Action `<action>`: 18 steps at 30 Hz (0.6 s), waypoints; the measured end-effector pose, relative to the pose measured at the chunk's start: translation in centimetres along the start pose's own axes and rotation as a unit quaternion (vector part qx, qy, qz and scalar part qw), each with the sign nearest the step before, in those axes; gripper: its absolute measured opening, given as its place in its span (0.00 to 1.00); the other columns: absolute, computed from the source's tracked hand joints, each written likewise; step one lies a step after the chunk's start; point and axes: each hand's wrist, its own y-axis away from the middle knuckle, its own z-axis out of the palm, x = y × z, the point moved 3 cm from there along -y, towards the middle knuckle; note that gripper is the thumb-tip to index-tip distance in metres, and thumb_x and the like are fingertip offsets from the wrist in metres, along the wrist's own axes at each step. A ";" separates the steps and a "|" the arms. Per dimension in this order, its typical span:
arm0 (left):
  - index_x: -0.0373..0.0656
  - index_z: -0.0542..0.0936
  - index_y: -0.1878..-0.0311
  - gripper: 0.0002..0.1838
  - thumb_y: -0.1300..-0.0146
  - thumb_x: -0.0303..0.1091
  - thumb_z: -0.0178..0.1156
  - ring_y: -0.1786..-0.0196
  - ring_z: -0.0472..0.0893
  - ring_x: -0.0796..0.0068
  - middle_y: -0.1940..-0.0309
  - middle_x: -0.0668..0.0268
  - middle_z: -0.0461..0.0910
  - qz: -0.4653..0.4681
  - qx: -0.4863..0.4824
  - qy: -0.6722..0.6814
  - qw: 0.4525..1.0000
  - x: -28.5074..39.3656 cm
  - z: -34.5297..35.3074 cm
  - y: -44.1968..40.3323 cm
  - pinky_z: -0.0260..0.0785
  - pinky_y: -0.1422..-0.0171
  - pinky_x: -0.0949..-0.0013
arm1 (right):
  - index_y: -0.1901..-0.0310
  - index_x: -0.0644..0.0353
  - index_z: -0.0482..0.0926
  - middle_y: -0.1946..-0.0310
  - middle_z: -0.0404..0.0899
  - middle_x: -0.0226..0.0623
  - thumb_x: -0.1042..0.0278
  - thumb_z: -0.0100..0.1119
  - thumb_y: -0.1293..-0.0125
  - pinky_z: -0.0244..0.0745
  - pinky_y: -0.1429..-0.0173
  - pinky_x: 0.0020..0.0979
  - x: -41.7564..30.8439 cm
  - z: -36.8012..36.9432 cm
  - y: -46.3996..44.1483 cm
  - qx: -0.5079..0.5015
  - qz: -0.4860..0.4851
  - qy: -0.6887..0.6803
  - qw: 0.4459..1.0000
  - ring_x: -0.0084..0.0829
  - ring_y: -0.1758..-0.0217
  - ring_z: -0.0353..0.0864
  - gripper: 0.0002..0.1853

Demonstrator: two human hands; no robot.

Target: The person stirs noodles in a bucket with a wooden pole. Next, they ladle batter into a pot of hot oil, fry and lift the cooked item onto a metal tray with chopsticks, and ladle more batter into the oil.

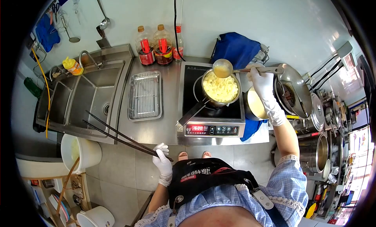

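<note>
My gloved right hand (263, 83) is closed around the handle of a ladle (223, 69). Some yellowish liquid shows in the ladle's bowl, which is over the back rim of a black-handled saucepan (191, 112). Pale yellow chunks (220, 88) fill the saucepan, which stands on an induction cooker (211, 123) reading 1600. Under my right forearm is a pot (248, 109) of pale yellow liquid, partly covered. Near the counter's front edge, my gloved left hand (162, 163) grips a pair of long dark chopsticks (124, 137), whose tips point left toward the sink.
Left of the cooker lies a metal tray with a wire rack (145, 96). A double sink (96, 92) is farther left. Several bottles (163, 47) stand against the wall. A wok (301, 86) and stacked pots are at the right. Blue cloth (234, 51) hangs behind the cooker.
</note>
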 end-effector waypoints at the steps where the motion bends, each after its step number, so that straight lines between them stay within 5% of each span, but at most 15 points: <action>1: 0.36 0.75 0.56 0.17 0.29 0.39 0.41 0.71 0.70 0.85 0.70 0.69 0.76 -0.001 0.000 0.001 1.000 0.0 0.0 0.0 0.64 0.66 0.80 | 0.68 0.66 0.79 0.82 0.75 0.30 0.77 0.50 0.41 0.66 0.75 0.18 -0.1 0.0 0.0 0.001 -0.001 0.002 1.000 0.15 0.80 0.70 0.07; 18: 0.36 0.75 0.56 0.16 0.29 0.38 0.41 0.71 0.70 0.85 0.69 0.68 0.77 0.001 -0.012 -0.009 1.000 -0.1 0.3 -0.2 0.63 0.66 0.79 | 0.67 0.66 0.79 0.80 0.77 0.33 0.76 0.50 0.41 0.69 0.72 0.20 0.1 0.1 -0.5 -0.013 -0.030 0.043 0.999 0.18 0.79 0.73 0.07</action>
